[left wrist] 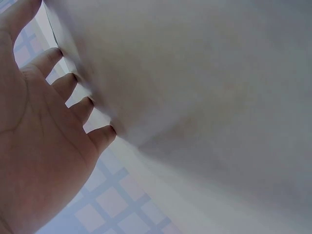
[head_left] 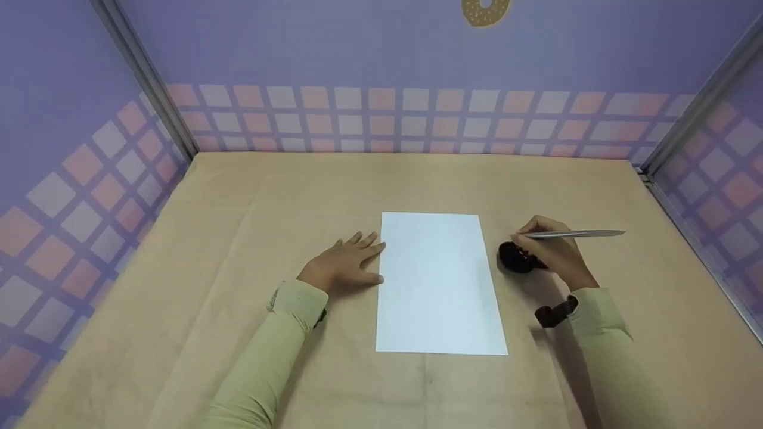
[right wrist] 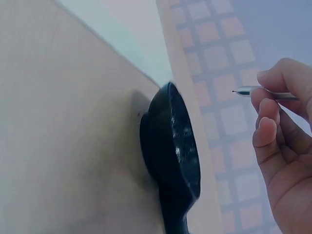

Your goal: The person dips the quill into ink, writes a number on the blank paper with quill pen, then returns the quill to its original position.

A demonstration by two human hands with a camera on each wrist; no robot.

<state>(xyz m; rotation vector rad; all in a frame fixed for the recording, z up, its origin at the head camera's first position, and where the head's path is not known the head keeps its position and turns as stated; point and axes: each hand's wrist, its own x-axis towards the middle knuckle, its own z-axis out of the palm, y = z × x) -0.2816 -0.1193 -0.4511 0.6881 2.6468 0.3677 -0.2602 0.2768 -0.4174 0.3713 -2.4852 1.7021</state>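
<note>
A white sheet of paper lies flat on the table. My left hand rests at its left edge with fingers spread, the thumb and a fingertip touching the margin. In the left wrist view the left hand has its fingertips on the tabletop. My right hand, to the right of the sheet, pinches a slim silver pen. The tip of the pen points away from the fingers in the right wrist view. Close by the right hand is a small black round dish with a handle, glossy inside.
A beige cloth with crease lines covers the table. Purple walls with pink and white squares stand behind and at both sides, joined by grey metal posts. A dark wrist device hangs at the right cuff.
</note>
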